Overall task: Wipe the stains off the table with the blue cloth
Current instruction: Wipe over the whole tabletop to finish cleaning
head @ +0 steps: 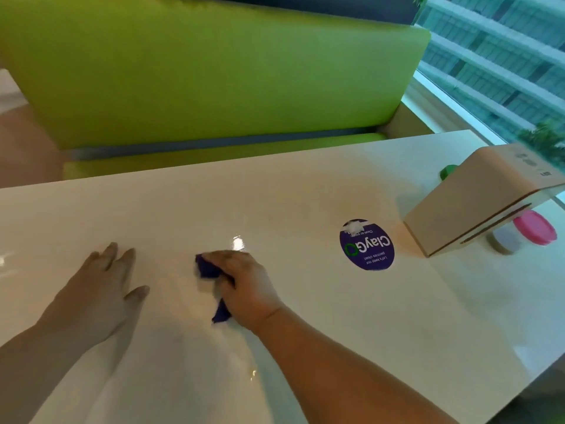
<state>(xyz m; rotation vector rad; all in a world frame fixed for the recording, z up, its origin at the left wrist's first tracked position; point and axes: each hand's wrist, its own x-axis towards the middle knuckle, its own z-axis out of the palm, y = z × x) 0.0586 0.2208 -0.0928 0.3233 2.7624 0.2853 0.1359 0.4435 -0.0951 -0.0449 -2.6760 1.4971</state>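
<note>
L hand & R hand, both bare, w/ bare forearms to edge of view.

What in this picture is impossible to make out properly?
Head view only:
- Most of the blue cloth: covered by the right hand gripping it.
- Stains on the table: lost in glare and blur.
- The pink-lidded jar and green cap: largely hidden behind the cardboard box.
- Print on the box: blurred, too small to read.

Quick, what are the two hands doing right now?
Left hand: open, fingers straight, flat on the table.
Right hand: closed around the blue cloth, pressing it down.
</note>
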